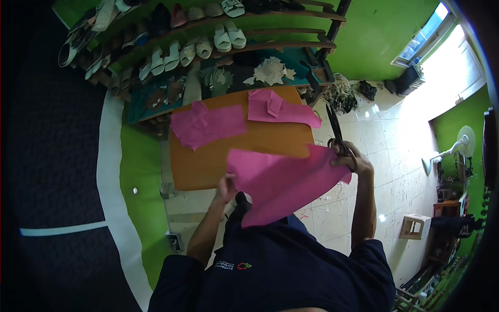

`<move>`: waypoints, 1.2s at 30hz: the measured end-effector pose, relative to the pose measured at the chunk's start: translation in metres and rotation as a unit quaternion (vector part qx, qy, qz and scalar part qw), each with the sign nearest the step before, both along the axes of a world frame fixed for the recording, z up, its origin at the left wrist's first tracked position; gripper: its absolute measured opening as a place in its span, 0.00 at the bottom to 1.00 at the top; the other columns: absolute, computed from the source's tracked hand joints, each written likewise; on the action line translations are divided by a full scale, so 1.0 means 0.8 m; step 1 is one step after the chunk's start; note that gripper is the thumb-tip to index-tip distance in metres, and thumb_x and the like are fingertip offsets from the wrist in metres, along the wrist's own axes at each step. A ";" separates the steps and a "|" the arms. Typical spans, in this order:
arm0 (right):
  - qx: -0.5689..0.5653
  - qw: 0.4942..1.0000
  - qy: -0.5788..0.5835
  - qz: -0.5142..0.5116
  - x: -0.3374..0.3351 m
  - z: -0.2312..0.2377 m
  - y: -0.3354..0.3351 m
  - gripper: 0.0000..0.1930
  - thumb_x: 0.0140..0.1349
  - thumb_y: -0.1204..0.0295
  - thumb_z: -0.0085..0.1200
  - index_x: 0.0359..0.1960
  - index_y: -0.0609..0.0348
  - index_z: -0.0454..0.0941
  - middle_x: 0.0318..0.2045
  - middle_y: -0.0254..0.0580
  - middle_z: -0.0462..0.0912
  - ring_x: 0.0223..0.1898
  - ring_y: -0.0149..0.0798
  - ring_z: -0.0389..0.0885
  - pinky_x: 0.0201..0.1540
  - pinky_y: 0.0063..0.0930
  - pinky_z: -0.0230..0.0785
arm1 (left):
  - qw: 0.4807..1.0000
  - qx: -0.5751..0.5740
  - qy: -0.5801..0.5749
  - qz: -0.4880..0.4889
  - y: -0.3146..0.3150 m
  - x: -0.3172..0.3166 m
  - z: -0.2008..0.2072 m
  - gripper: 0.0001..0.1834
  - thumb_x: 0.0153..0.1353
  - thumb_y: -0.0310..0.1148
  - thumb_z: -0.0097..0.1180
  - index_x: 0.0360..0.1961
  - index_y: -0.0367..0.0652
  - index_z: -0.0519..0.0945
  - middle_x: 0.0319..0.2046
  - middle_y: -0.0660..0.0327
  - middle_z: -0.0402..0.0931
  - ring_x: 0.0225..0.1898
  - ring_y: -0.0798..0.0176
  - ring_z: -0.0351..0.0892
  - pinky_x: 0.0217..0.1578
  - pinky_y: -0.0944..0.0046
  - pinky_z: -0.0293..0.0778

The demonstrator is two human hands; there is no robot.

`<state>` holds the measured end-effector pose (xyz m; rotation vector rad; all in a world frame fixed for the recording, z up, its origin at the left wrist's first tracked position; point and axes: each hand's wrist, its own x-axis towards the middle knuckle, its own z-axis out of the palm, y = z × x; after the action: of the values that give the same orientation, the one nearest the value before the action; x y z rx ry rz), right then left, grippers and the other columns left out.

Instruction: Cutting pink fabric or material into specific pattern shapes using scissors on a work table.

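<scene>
A large pink sheet [280,182], fabric or thin leather, hangs between my two hands above the near edge of the table. My left hand [226,188] grips its left edge. My right hand [353,160] is closed around the handles of black scissors [337,125] and also pinches the sheet's right corner. The scissor blades point away from me and look closed. Beyond the sheet, two more pink pieces lie on the tabletop: a left piece [221,125] with a folded scrap on it, and a right piece [291,113] with another folded scrap.
The orange-brown table [197,166] stands before me. Behind it, a wooden rack [291,31] carries rows of shoes and sandals [223,39], with cut scraps [270,72] on its low shelf. Shredded offcuts [340,93], a white stool [415,226] and a fan [462,140] are on the right.
</scene>
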<state>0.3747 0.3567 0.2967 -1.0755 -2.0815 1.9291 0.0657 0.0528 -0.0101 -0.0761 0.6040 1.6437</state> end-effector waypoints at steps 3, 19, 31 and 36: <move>0.016 0.998 0.002 0.065 0.000 -0.022 0.038 0.14 0.52 0.74 0.64 0.36 0.53 0.70 0.24 0.24 0.65 0.23 0.21 0.63 0.24 0.21 0.55 | 0.989 -0.016 0.019 0.144 -0.005 -0.018 0.121 0.18 0.58 0.32 0.52 0.51 0.43 0.76 0.45 0.61 0.79 0.49 0.58 0.79 0.53 0.53 0.74; 0.382 0.914 0.137 -0.012 -0.285 -0.165 0.100 0.15 0.66 0.64 0.57 0.31 0.65 0.71 0.21 0.53 0.75 0.24 0.50 0.77 0.31 0.40 0.68 | 0.770 -0.018 -0.058 0.635 -0.125 -0.109 -0.017 0.19 0.67 0.36 0.43 0.54 0.36 0.74 0.50 0.54 0.78 0.52 0.53 0.78 0.55 0.45 0.74; 0.219 0.924 -0.069 -0.305 -0.082 -0.456 -0.071 0.16 0.64 0.62 0.56 0.41 0.66 0.74 0.29 0.53 0.80 0.32 0.50 0.81 0.39 0.42 0.72 | 0.799 -0.155 -0.036 0.580 -0.146 -0.115 -0.027 0.24 0.58 0.34 0.59 0.55 0.37 0.74 0.51 0.55 0.78 0.53 0.52 0.79 0.58 0.49 0.75; 0.209 0.895 -0.196 -0.342 -0.049 -0.467 -0.129 0.21 0.65 0.57 0.57 0.40 0.66 0.72 0.27 0.52 0.80 0.30 0.50 0.79 0.39 0.42 0.72 | 0.869 -0.227 -0.034 0.439 -0.129 -0.098 -0.019 0.29 0.54 0.33 0.68 0.57 0.38 0.74 0.52 0.53 0.76 0.59 0.53 0.74 0.58 0.50 0.75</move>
<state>0.3354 0.2537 -0.0766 -1.8522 -1.7715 0.9395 -0.0124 -0.0500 -0.0250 -0.8631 0.9771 2.3129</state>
